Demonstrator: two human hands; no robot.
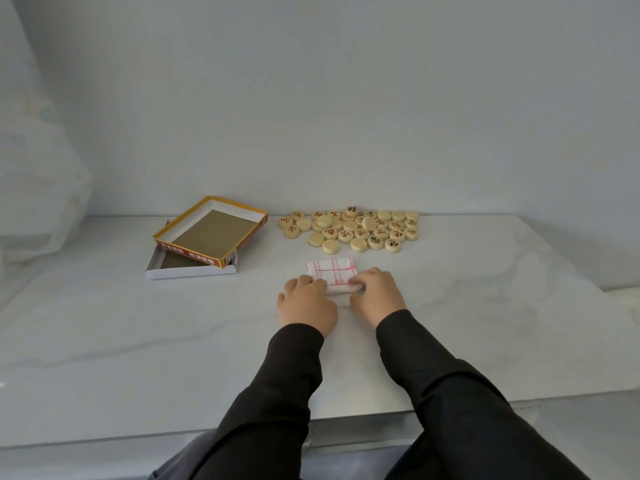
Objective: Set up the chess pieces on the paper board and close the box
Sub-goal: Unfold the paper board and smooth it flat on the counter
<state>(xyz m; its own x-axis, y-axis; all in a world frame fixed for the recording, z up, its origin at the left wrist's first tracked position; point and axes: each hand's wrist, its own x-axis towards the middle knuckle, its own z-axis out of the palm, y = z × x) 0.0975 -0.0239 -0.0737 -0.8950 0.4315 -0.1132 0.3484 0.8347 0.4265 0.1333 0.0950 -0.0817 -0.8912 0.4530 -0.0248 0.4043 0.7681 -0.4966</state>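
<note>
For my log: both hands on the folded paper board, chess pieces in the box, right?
No: the head view shows the chess pieces heaped on the table beside the box. Left hand and right hand are on the folded paper board.

One cam only, head-worn, wide-angle. It looked forward and down across the white table (138,341) from its near edge, close in; the wall (311,98) filled the upper frame, black sleeves (277,393) sat at bottom edge.
</note>
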